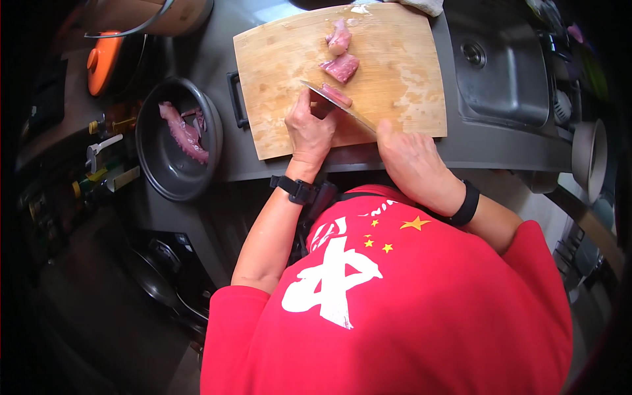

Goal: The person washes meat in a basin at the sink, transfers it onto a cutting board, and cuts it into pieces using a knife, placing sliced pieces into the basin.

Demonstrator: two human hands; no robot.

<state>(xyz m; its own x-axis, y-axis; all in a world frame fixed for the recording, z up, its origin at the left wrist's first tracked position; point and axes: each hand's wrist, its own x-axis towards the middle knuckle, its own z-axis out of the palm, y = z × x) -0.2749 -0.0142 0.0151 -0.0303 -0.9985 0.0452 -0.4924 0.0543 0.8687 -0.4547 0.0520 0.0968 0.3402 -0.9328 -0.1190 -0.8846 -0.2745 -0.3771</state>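
From the left, we are seeing an orange-topped pot [102, 66] standing near the counter's edge, and just below it a dark bowl [172, 178] is holding a long strip of pink meat [181, 131] with a smaller piece lying beside it. Next, a black handle [236, 99] is sticking out by the left edge of a wooden cutting board [276, 66], which is lying on the grey counter [513, 150] and showing damp patches. We are keeping our left hand [311, 128] half closed over the near part of the board, a black wristband [296, 189] circling the wrist; the fingers are bending close to the blade, and we cannot tell whether they are gripping meat, as the knife is partly hiding them. Near the board's middle, three pieces of meat [341, 68] are lying in a loose row, the nearest one sitting right along the far side of the knife [355, 117], whose blade is slanting toward the upper left. Below, we are wearing a red shirt [461, 296] with white lettering and yellow stars. Our right hand [416, 158] is closing firmly around the knife's handle, a dark band [467, 203] ringing that wrist. Farther right, a metal sink [503, 72] is sitting beside the board, and a pale bowl [588, 158] is tilting at the counter's end.
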